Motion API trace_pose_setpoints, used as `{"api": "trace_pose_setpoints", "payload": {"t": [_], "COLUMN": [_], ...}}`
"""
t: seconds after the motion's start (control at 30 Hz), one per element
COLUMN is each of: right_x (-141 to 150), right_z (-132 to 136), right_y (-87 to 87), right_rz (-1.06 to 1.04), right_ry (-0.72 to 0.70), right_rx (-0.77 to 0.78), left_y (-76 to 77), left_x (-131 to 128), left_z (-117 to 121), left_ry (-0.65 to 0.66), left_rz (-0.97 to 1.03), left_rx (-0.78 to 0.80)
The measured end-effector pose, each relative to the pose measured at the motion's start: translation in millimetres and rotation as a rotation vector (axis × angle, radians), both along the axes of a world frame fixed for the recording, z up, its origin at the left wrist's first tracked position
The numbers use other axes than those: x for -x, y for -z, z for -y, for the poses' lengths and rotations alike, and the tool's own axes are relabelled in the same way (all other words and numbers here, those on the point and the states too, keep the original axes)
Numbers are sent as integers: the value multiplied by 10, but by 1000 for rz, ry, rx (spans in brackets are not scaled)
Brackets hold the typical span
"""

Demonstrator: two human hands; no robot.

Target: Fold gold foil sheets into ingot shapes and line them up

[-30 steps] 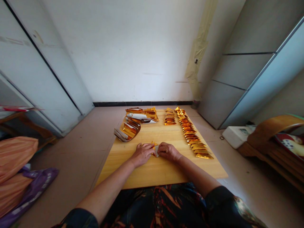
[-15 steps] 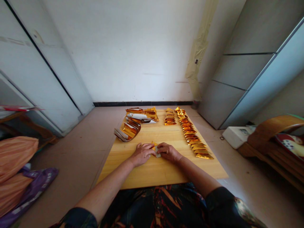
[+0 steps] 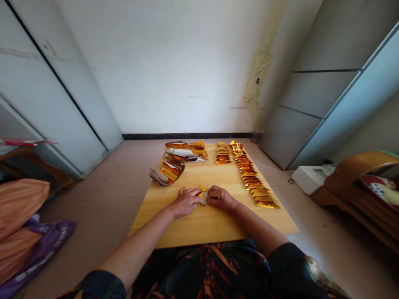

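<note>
A small piece of gold foil paper (image 3: pixel 201 193) lies on the wooden board between my hands, partly folded, its pale back showing on the right. My left hand (image 3: pixel 186 202) holds its left side down, fingers together and thumb at the near edge. My right hand (image 3: pixel 222 198) pinches the right side of the paper between thumb and fingers. My fingers cover much of the sheet, so its full shape is hidden. To the right runs a long row of folded gold foil pieces (image 3: pixel 252 178). A shorter row of the same pieces (image 3: pixel 222 153) stands farther back.
Stacks of gold foil sheets (image 3: pixel 168 168) and a white printed wrapper (image 3: pixel 181 153) occupy the back left of the wooden board (image 3: pixel 174 232). Beyond it is a white wall (image 3: pixel 174 74). A wooden chair (image 3: pixel 352 178) stands at the right; orange and purple bags (image 3: pixel 25 232) lie at the left.
My right hand's fingers have shifted slightly at the paper's right side, and the pale part between the hands looks narrower. My left hand stays nearly still.
</note>
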State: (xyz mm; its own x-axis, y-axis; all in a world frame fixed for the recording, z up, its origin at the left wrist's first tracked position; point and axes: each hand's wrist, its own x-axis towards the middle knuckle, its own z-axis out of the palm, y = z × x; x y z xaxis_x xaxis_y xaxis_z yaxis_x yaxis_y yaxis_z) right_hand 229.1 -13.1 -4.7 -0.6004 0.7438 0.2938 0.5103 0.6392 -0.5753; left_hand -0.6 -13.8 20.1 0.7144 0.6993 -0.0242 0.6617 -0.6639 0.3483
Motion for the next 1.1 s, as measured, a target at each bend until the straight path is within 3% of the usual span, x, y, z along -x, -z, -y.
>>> {"api": "trace_pose_setpoints", "payload": {"t": [0.4,0.6,0.83,1.1], "right_x": [196,250,314,311], "right_z": [9,11,30,26], "right_y": [-240,-369,-399,-409], "right_rz": [273,402,507,481], "right_ry": [181,188,235,248], "right_rx": [92,129,106,150], "left_y": [24,-24,-29,-9], "left_x": [18,4,1,24], "left_z": [-11,9,13,6], "left_ry": [7,-31,-34,3], "left_rz": [5,-34,-27,-49], "left_rx": [16,72,65,59]}}
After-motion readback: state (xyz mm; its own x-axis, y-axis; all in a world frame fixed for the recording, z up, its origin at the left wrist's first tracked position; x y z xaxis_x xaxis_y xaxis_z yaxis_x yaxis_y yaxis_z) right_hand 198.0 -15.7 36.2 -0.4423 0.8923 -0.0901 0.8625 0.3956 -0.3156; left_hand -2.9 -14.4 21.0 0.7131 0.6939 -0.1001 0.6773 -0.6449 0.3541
